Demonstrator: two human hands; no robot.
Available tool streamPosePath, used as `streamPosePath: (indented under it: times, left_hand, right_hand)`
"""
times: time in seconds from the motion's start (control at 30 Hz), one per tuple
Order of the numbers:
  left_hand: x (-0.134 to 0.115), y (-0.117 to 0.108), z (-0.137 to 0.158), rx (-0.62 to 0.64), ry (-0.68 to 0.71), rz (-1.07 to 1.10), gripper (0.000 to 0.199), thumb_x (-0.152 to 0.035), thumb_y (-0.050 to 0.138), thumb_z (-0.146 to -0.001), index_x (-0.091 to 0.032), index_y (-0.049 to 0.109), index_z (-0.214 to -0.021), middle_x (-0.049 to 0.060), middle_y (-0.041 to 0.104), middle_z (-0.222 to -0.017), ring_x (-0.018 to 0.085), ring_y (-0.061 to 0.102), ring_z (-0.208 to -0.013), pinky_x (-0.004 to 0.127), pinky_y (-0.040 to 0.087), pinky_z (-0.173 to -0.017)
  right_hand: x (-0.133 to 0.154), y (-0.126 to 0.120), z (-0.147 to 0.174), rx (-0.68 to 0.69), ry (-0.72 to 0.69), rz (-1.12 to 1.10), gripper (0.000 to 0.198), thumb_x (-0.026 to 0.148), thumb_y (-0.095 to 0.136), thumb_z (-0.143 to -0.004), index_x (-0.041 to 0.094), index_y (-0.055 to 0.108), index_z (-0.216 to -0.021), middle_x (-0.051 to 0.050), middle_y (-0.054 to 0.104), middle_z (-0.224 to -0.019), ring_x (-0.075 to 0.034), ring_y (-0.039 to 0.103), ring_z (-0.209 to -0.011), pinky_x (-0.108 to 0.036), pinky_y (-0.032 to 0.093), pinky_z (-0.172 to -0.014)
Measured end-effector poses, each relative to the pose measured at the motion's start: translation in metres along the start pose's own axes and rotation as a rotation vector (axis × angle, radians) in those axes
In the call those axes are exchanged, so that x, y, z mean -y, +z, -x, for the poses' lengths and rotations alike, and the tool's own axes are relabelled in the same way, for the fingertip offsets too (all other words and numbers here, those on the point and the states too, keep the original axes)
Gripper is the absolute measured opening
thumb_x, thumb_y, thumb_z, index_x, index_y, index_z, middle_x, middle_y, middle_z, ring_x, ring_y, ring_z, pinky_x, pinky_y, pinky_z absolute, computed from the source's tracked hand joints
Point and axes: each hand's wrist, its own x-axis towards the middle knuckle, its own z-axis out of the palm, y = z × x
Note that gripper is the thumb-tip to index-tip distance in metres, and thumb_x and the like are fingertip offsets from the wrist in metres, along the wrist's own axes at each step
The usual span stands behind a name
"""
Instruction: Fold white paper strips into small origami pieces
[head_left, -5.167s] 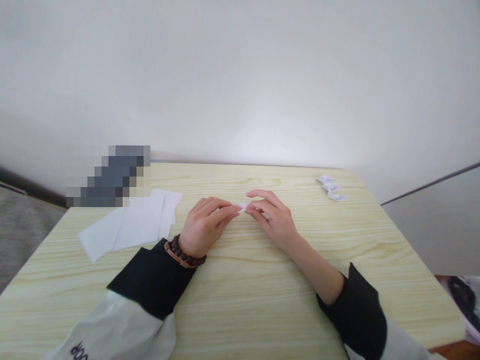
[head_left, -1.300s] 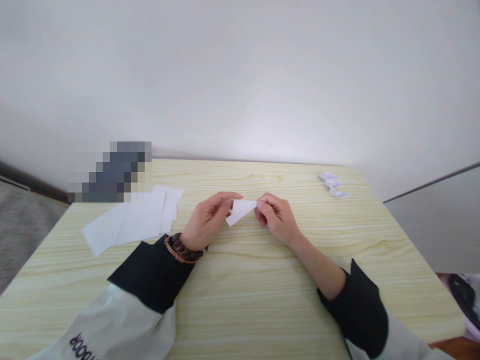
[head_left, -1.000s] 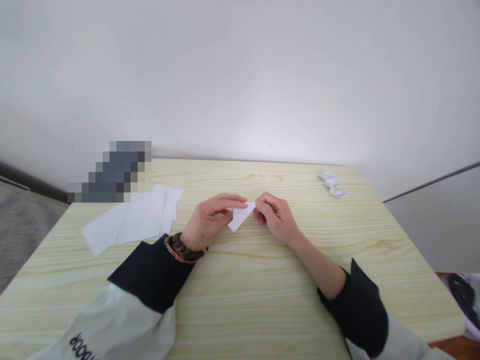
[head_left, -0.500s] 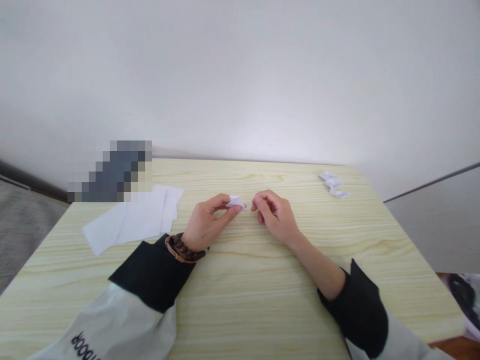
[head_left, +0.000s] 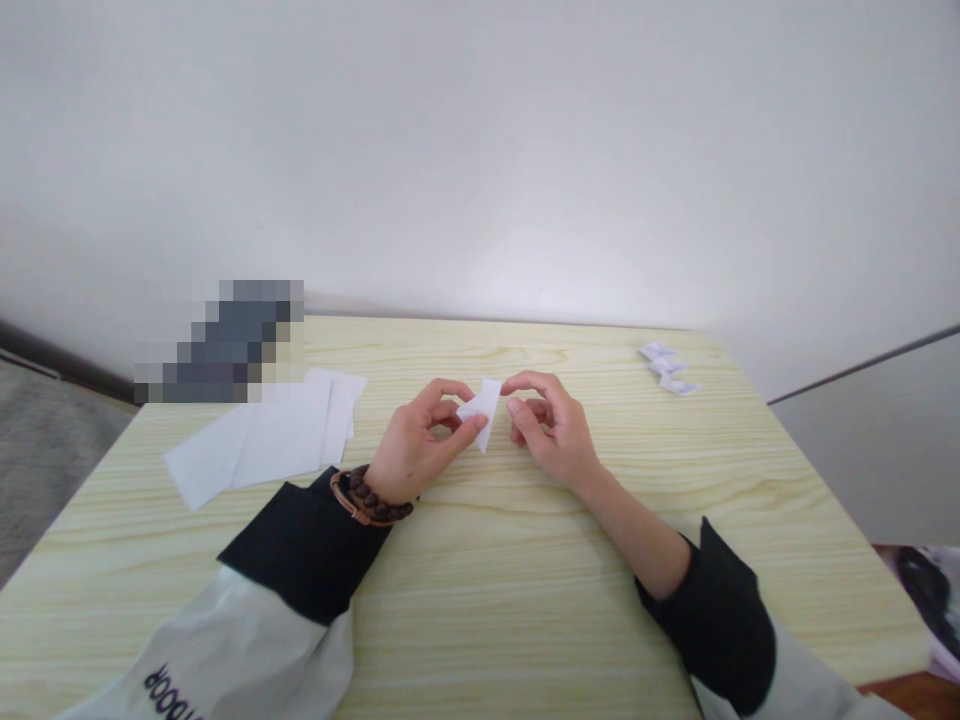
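Between thumb and fingers, my left hand (head_left: pixel 420 440) pinches a small piece of folded white paper (head_left: pixel 486 405) above the middle of the table. The paper has angled edges, with one pointed corner aimed down. My right hand (head_left: pixel 555 425) is just right of it, thumb and index finger apart and the other fingers curled. Its index fingertip is at the paper's upper right corner; whether it touches I cannot tell. Several sheets of white paper (head_left: pixel 281 440) lie overlapping on the left of the table. Small folded white paper pieces (head_left: pixel 667 367) lie at the back right.
The light wood-grain table (head_left: pixel 525 600) meets a white wall (head_left: pixel 480 180) at its back edge. A dark pixelated object (head_left: pixel 225 350) is at the back left corner. Beyond the right edge, a partly visible dark and pale item (head_left: pixel 930 590) sits lower down.
The folded paper has turned from lying nearly flat to standing more upright, its point now downward. My right index finger has stretched out toward it, and the right thumb and index finger have parted.
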Motion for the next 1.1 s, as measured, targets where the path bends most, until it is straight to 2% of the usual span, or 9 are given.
streamPosePath:
  times: [0.17,0.33,0.53,0.7,0.87,1.1]
  left_hand:
    - [-0.0052,0.0009,0.0,0.009,0.029,-0.038,0.021,-0.036,0.058,-0.08,-0.017,0.058,-0.09,0.002,0.068,-0.075,0.014,0.062,-0.068,0.025,0.051,-0.067]
    - [-0.0064,0.0022,-0.0003,-0.024,0.043,0.007,0.018,-0.035,0.058,-0.081,-0.017,0.058,-0.087,0.003,0.066,-0.08,0.014,0.063,-0.073,0.025,0.053,-0.07]
    - [-0.0025,0.004,0.0016,0.007,0.028,0.125,0.018,-0.031,0.06,-0.081,-0.019,0.051,-0.091,0.0,0.067,-0.075,0.013,0.065,-0.065,0.024,0.053,-0.064]
    - [-0.0026,0.0036,0.0014,-0.018,0.048,0.056,0.015,-0.031,0.06,-0.081,-0.019,0.052,-0.086,-0.001,0.066,-0.074,0.013,0.065,-0.066,0.022,0.052,-0.062]
    - [-0.003,0.0012,0.0006,-0.077,0.108,-0.106,0.012,-0.029,0.061,-0.08,-0.018,0.059,-0.083,0.002,0.067,-0.079,0.015,0.064,-0.075,0.025,0.05,-0.071]
    - [-0.0046,0.0023,-0.0005,-0.081,0.151,-0.079,0.011,-0.027,0.062,-0.08,-0.017,0.062,-0.084,0.003,0.07,-0.087,0.016,0.065,-0.081,0.026,0.051,-0.074]
  right_hand:
    - [-0.0005,-0.001,0.0007,0.022,-0.022,0.06,0.014,0.03,0.052,-0.088,0.021,0.052,-0.099,0.001,0.059,-0.075,-0.007,0.056,-0.05,-0.019,0.044,-0.045]
    - [-0.0042,0.0001,0.0025,0.013,-0.04,0.076,0.016,0.031,0.055,-0.086,0.021,0.052,-0.098,-0.001,0.06,-0.083,-0.006,0.055,-0.051,-0.018,0.043,-0.043]
    - [-0.0054,0.0007,0.0027,0.007,-0.088,0.126,0.014,0.026,0.056,-0.085,0.022,0.053,-0.098,0.0,0.06,-0.081,-0.006,0.053,-0.049,-0.019,0.043,-0.047]
    - [-0.0035,-0.0001,0.0011,0.028,-0.104,0.158,0.009,0.025,0.054,-0.085,0.021,0.053,-0.093,-0.001,0.061,-0.085,-0.006,0.054,-0.05,-0.02,0.044,-0.05]
    - [-0.0013,-0.001,0.0002,0.091,-0.122,0.127,0.004,0.023,0.053,-0.086,0.02,0.053,-0.089,-0.003,0.061,-0.092,-0.005,0.054,-0.053,-0.02,0.046,-0.052]
    - [-0.0007,-0.0002,-0.0016,0.1,-0.148,0.069,0.005,0.023,0.05,-0.09,0.019,0.053,-0.09,-0.004,0.059,-0.1,-0.005,0.053,-0.057,-0.019,0.047,-0.052]
